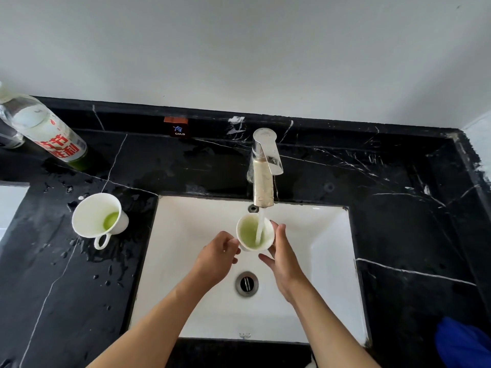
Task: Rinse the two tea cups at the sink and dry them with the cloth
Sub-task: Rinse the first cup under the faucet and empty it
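Cup [251,235]: left hand [218,258] pinches its handle; right hand [283,257], fingers straight, touches its side.

The tap [263,168] is hanging over the back of the sink [329,235], blocking entry from behind. Both hands and a cup [253,233] are filling the middle of the basin. On the left surface [66,274], a second cup [97,216] and a bottle [45,128] are standing in the way.
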